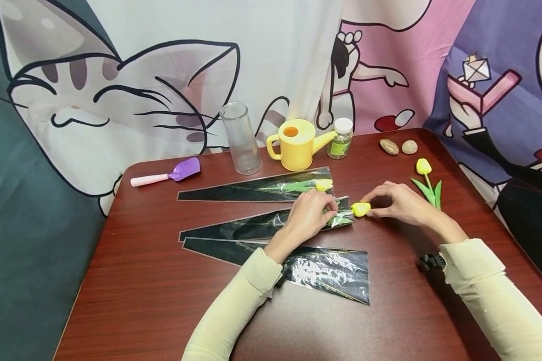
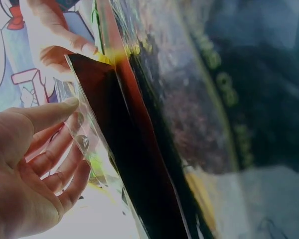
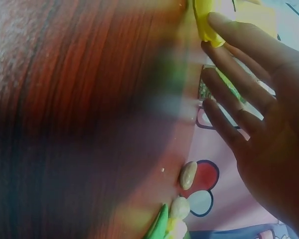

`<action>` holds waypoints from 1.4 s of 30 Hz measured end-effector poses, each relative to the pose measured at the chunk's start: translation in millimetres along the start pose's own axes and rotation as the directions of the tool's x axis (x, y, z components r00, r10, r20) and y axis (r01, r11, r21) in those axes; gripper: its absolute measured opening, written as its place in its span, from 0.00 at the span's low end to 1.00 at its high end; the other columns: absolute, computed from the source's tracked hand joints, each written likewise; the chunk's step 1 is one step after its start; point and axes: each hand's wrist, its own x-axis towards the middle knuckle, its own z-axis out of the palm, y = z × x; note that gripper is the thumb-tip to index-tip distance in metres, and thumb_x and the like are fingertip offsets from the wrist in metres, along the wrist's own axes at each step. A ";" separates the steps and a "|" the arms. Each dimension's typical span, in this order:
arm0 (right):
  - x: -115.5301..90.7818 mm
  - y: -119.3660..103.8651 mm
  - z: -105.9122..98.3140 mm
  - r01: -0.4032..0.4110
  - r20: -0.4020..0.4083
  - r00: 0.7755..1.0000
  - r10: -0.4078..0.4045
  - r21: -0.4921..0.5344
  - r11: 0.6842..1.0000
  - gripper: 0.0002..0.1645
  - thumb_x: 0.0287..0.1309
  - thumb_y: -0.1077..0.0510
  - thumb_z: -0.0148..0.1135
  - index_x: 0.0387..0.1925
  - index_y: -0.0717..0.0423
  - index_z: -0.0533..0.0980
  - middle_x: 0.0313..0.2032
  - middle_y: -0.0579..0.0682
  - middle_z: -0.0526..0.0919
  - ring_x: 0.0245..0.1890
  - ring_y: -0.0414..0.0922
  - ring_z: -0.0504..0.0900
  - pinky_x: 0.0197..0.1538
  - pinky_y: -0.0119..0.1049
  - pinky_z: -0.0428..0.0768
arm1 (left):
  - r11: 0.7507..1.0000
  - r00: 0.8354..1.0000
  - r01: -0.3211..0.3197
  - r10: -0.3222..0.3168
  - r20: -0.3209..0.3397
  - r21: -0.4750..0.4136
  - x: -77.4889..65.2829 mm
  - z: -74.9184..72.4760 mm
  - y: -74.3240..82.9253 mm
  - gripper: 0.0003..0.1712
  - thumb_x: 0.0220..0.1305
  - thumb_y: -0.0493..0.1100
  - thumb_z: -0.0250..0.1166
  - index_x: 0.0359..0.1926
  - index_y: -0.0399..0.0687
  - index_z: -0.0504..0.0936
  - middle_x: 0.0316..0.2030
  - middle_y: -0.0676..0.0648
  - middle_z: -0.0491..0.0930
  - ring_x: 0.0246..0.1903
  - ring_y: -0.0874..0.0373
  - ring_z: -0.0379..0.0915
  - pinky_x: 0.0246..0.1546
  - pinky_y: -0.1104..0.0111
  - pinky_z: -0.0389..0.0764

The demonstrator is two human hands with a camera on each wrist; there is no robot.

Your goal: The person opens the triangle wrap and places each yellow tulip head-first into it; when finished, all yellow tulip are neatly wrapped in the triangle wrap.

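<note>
My left hand (image 1: 308, 211) pinches the open edge of the middle black-and-clear flower sleeve (image 1: 248, 228); in the left wrist view its thumb and forefinger meet on the clear film (image 2: 82, 122). At the sleeve's mouth, my right hand (image 1: 401, 204) holds a yellow tulip (image 1: 360, 209) by its bloom between thumb and fingertips. The green leaves of this tulip lie inside the sleeve, and the bloom sticks out. Behind it lies another sleeve (image 1: 221, 192) with a yellow tulip (image 1: 323, 185) in it. A flat sleeve (image 1: 339, 276) lies in front, partly under my left forearm.
A loose tulip (image 1: 423, 166) lies at the right, near two stones (image 1: 389, 147). Along the back stand a clear glass vase (image 1: 241, 140), a yellow watering can (image 1: 296, 148) and a white-capped jar (image 1: 340, 140). A purple scoop (image 1: 185, 169) lies at the back left of the table (image 1: 135, 281).
</note>
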 end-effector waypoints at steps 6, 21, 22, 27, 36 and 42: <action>2.4 -2.6 2.4 0.026 -0.030 0.999 -0.024 0.062 0.998 0.19 0.45 0.56 0.79 0.42 0.40 0.85 0.38 0.34 0.84 0.39 0.45 0.77 0.39 0.37 0.70 | 1.000 1.000 0.003 -0.003 -0.011 -0.007 1.2 -1.7 1.6 0.04 0.59 0.49 0.72 0.30 0.62 0.84 0.29 0.65 0.77 0.37 0.66 0.71 0.47 0.71 0.71; 14.5 -22.7 14.3 -0.082 -0.040 0.995 0.096 0.265 0.961 0.14 0.47 0.64 0.77 0.38 0.51 0.86 0.36 0.45 0.85 0.39 0.46 0.77 0.38 0.39 0.73 | 1.000 1.000 -0.015 0.015 -0.016 -0.009 2.8 -1.1 3.7 0.03 0.60 0.49 0.72 0.32 0.60 0.85 0.30 0.64 0.77 0.37 0.66 0.70 0.45 0.71 0.70; 14.6 -26.4 13.3 -0.068 -0.051 0.995 0.085 0.275 0.959 0.14 0.46 0.66 0.76 0.38 0.53 0.86 0.35 0.47 0.85 0.39 0.48 0.76 0.38 0.40 0.72 | 1.000 1.000 -0.015 0.015 -0.019 -0.009 2.9 -1.1 3.7 0.03 0.60 0.49 0.72 0.32 0.60 0.85 0.30 0.64 0.77 0.37 0.66 0.70 0.45 0.71 0.70; 15.7 -41.5 8.6 -0.017 -0.048 0.998 0.033 0.313 0.950 0.14 0.46 0.69 0.75 0.38 0.59 0.86 0.35 0.52 0.85 0.37 0.53 0.75 0.36 0.40 0.71 | 1.000 0.999 -0.020 0.020 -0.029 -0.008 3.9 -1.1 4.3 0.03 0.60 0.49 0.72 0.32 0.60 0.85 0.30 0.64 0.77 0.36 0.67 0.70 0.44 0.71 0.70; 19.6 -44.6 14.1 0.031 -0.031 0.999 -0.022 0.343 0.939 0.13 0.46 0.67 0.76 0.37 0.58 0.86 0.32 0.53 0.85 0.33 0.56 0.74 0.34 0.41 0.71 | 1.000 0.999 -0.024 0.024 -0.034 -0.007 4.1 -2.3 4.3 0.03 0.60 0.48 0.71 0.32 0.60 0.85 0.29 0.65 0.75 0.35 0.68 0.70 0.43 0.72 0.70; 20.6 -44.5 16.6 0.039 -0.034 0.999 -0.029 0.341 0.939 0.12 0.46 0.68 0.75 0.37 0.57 0.86 0.31 0.53 0.85 0.34 0.55 0.75 0.34 0.41 0.70 | 1.000 1.000 -0.018 0.018 -0.020 0.000 4.2 -3.7 3.3 0.03 0.60 0.48 0.71 0.33 0.60 0.85 0.29 0.64 0.76 0.37 0.68 0.71 0.47 0.71 0.71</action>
